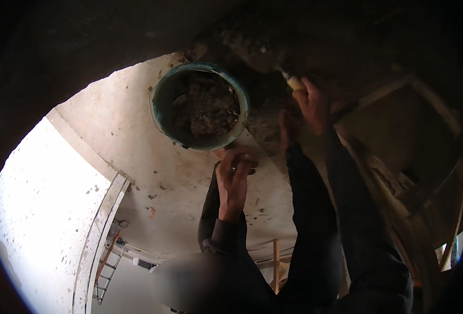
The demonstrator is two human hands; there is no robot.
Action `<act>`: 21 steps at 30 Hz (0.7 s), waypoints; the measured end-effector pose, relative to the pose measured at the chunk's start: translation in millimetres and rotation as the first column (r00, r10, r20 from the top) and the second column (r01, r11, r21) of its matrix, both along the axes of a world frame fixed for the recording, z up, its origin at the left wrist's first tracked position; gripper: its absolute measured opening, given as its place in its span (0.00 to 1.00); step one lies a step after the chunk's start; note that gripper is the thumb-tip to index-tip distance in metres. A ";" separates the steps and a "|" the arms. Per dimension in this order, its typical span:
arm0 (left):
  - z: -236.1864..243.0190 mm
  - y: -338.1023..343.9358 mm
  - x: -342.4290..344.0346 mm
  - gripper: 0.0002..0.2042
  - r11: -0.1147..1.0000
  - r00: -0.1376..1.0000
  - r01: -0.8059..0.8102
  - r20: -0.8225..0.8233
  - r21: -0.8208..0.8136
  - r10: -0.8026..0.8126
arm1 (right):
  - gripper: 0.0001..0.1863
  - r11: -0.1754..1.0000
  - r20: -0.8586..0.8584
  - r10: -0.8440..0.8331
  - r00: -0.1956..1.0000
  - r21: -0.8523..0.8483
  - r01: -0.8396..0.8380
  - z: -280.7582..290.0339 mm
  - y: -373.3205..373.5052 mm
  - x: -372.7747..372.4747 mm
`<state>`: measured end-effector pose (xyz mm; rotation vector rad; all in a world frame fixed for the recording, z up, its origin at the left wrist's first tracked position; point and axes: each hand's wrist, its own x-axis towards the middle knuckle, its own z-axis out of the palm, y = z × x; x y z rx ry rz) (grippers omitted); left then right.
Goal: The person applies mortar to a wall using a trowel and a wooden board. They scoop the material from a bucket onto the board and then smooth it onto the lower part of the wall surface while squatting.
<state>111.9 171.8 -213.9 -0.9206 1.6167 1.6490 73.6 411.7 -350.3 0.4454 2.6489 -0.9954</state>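
Note:
A green bucket (pixel 244 112) holds dark, lumpy rubble or mortar (pixel 208 112) and stands on a pale, dirt-spotted surface. Just below its near rim, my left hand (pixel 232 183) hangs loosely with bent fingers partly apart and a ring on one; nothing shows in it. My right hand (pixel 315 108), to the right of the bucket, is closed round the pale handle (pixel 295 82) of a trowel. The trowel's blade reaches up and left into shadow, beside brownish material, and its outline is blurred.
A bare foot (pixel 288 125) is between the bucket and my right forearm. Wooden pieces (pixel 388 170) lie at the right in the dark. A bright, spotted wall (pixel 48 209) fills the left side. At the lower left leans a ladder (pixel 107 275). Deep shadow covers the top.

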 end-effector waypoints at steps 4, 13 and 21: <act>-0.8 -4.8 0.6 0.12 0.982 0.986 -0.163 -0.059 -0.100 0.158 | 0.22 0.970 -0.042 0.205 0.978 0.145 -0.197 61.1 -28.4 14.1; -2.9 -8.4 1.7 0.12 0.988 0.992 -0.128 -0.017 -0.082 0.127 | 0.25 0.970 0.092 -0.226 0.970 0.109 0.215 9.1 -19.2 16.4; 2.6 -4.6 -8.9 0.14 1.000 0.998 -0.010 0.054 0.007 0.010 | 0.26 0.938 -0.004 -0.193 0.981 0.292 0.186 -106.8 34.1 -57.9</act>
